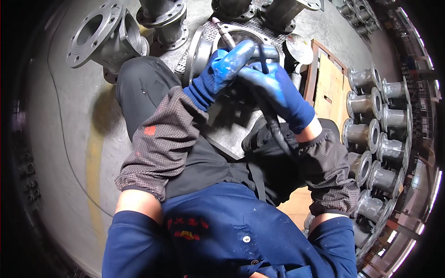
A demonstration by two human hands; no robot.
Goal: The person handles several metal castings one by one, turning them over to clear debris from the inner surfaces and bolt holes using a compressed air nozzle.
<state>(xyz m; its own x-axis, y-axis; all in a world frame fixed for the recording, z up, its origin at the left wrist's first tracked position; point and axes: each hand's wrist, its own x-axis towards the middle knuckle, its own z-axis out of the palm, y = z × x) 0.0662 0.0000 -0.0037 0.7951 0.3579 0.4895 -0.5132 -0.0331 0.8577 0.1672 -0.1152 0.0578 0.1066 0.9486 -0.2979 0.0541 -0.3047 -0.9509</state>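
Note:
A slim die grinder with a pinkish grinding tip points up and left from my gloved hands, over the open flanged mouth of a grey metal pipe fitting. My left hand, in a blue coated glove, is closed around the grinder's body. Close against it, my right hand, gloved alike, is closed around the rear part, which the fingers mostly hide. A black hose runs from below the right hand down toward my right forearm. A dark strand also crosses the right fingers. The fitting's lower part lies in shadow.
Large flanged fittings stand on the concrete floor at the far left and far middle. A wooden board in a rusty frame lies to the right. Beyond it are rows of flanged pipe pieces. A thin cable crosses the left floor.

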